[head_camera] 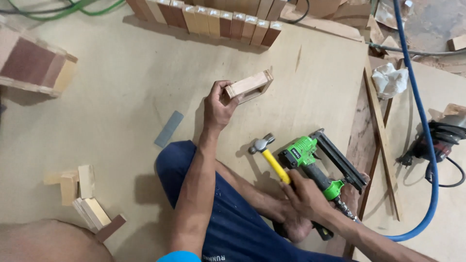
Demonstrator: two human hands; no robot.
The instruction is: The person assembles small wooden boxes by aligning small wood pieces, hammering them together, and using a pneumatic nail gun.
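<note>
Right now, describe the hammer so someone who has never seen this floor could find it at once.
Start at the big plywood sheet the person sits on, then look beside their bent knee, where the right hand grips two tools. The hammer lies left of the green nail gun; its yellow handle and small steel head set it apart.

hammer handle [276, 166] under hand, blocks [204, 17] cropped
</note>
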